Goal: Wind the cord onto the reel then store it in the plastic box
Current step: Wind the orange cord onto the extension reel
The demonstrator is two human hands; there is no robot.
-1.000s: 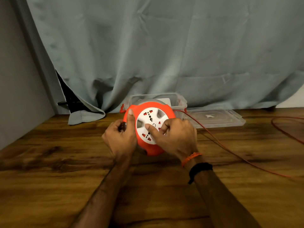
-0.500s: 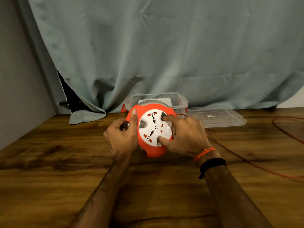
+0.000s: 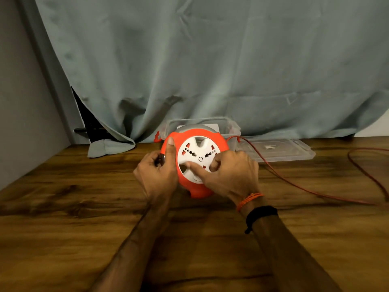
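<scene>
An orange cord reel (image 3: pixel 200 191) with a white socket face (image 3: pixel 197 153) stands on edge on the wooden table. My left hand (image 3: pixel 157 175) grips its left rim, thumb up along the orange edge. My right hand (image 3: pixel 230 175) has its fingers curled into the recesses of the white face. A thin red cord (image 3: pixel 294 184) runs from the reel's upper right across the table to the right and loops off the frame edge. The clear plastic box (image 3: pixel 232 128) stands open right behind the reel.
The box's clear lid (image 3: pixel 280 150) lies flat to the right of the box, under the cord's path. A grey-green curtain (image 3: pixel 210 66) hangs along the table's back edge. A grey wall (image 3: pixel 21 102) closes the left side.
My right hand has turned the white face round, with its fingers shifting from the right side to the lower middle. The cord on the table has drawn in a little. My left hand stays put.
</scene>
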